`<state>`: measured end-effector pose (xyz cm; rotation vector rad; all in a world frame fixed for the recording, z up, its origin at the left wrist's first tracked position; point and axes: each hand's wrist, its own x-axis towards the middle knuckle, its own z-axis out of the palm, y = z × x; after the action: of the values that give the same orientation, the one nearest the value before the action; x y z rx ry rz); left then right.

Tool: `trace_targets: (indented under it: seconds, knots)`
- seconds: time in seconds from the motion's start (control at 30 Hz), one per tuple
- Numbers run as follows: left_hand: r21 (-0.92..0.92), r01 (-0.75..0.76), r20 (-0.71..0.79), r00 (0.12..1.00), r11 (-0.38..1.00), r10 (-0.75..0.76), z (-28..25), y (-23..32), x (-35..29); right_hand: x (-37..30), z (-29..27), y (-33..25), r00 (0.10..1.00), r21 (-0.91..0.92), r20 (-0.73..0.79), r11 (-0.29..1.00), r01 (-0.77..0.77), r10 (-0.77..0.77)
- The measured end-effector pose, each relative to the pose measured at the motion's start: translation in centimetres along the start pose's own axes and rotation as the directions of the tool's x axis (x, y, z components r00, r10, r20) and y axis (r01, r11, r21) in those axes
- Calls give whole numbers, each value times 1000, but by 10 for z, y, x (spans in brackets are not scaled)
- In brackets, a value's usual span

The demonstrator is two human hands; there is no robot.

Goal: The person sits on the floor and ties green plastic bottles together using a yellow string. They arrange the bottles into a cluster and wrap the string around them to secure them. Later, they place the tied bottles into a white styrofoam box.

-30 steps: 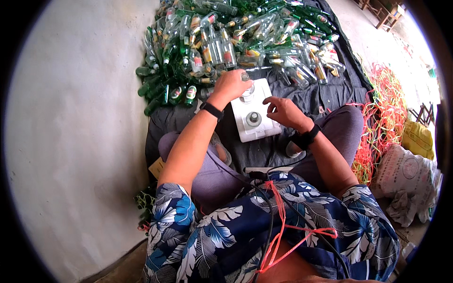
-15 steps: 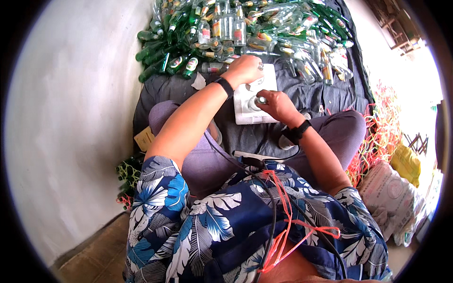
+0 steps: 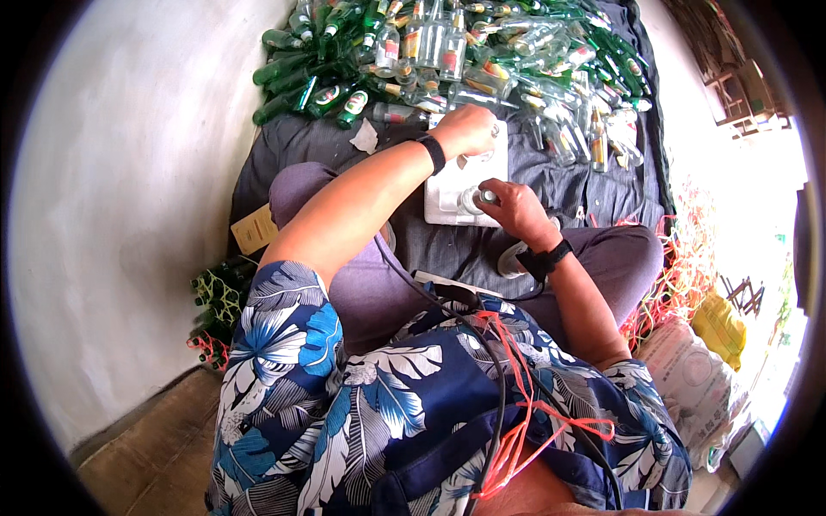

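Note:
A white foam slab (image 3: pixel 440 191) lies on dark cloth between my bent legs. My left hand (image 3: pixel 465 130) is closed over its far half, round a clear glass bottle (image 3: pixel 473 161) that shows only in part below the fingers. Nearer to me, my right hand (image 3: pixel 517 211) pinches the neck of a second clear glass bottle (image 3: pixel 470 201). This one appears upright, its base on the slab.
Many green and clear bottles (image 3: pixel 447 56) are heaped beyond the slab. On the right lie tangled red netting (image 3: pixel 684 267), a yellow bag (image 3: pixel 721 329) and a white sack (image 3: pixel 688 370). Left of me are a cardboard piece (image 3: pixel 254 230) and netted green bottles (image 3: pixel 215 301).
The whole view has shifted slightly. Both hands stay over the slab with the bottles, and my right hand has moved a little toward me.

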<state>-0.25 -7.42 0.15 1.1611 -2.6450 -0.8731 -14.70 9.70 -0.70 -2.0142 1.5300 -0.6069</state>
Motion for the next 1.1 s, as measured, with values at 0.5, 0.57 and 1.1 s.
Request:
trace_targets:
  seconds: [0.5,0.57,1.1]
  knots:
    - [-21,-43,62,997,999,44,12,4,-7,0,0,1,988,-132,67,983,-128,137]
    - [-40,0,140,990,999,6,12,7,-6,0,-1,1,985,-130,85,982,-137,148]
    - [-66,-110,91,989,992,116,29,2,-15,-1,7,11,987,-165,95,980,-112,128]
